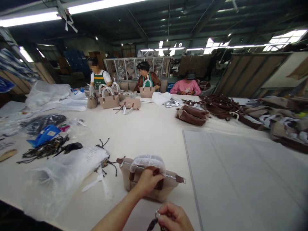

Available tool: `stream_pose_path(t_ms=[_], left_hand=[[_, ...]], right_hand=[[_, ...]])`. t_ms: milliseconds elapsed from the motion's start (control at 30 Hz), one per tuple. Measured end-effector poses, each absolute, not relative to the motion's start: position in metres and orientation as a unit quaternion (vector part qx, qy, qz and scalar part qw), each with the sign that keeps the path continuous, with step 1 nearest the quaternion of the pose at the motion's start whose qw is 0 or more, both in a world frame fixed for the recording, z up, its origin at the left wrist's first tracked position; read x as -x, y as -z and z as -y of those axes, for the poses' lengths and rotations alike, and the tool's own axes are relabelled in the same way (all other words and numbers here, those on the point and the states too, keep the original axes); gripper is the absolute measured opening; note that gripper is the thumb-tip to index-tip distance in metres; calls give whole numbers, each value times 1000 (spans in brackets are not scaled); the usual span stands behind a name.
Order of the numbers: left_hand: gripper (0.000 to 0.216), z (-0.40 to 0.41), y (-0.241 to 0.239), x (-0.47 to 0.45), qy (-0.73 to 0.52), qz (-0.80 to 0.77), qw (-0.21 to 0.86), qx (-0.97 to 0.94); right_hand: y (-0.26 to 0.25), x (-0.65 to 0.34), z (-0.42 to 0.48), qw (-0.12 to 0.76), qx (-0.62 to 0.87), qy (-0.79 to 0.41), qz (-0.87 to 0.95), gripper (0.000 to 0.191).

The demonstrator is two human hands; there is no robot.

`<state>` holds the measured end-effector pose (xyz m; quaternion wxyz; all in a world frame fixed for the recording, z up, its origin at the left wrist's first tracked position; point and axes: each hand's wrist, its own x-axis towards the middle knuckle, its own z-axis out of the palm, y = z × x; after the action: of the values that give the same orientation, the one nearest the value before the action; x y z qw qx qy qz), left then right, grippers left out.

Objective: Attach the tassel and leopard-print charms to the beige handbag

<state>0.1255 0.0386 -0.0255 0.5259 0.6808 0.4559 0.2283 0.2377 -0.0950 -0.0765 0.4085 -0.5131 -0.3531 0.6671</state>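
A small beige handbag with brown trim stands on the white table right in front of me, its handle wrapped in white foam. My left hand is closed on the bag's top, at the base of the handle. My right hand, at the bottom edge of the view, pinches a small metal ring with a dark tag or strap hanging from it. The two hands are a little apart.
A clear plastic bag and dark cords lie to my left. A grey sheet covers the table at right. Brown bags and straps lie further back. Three people sit at the far side with more beige handbags.
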Motion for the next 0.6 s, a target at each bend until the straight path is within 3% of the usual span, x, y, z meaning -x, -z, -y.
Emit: stream_pose_path(t_ms=[100, 367, 600], left_hand=[[12, -40, 16, -121, -217, -461, 568, -647], [18, -27, 13, -120, -147, -457, 492, -726], [4, -35, 22, -119, -159, -383, 593, -690]], right_hand=[[74, -244, 82, 453, 544, -627, 325, 35], [74, -243, 55, 509, 544, -591, 310, 41], [63, -246, 53, 512, 537, -592, 314, 36]])
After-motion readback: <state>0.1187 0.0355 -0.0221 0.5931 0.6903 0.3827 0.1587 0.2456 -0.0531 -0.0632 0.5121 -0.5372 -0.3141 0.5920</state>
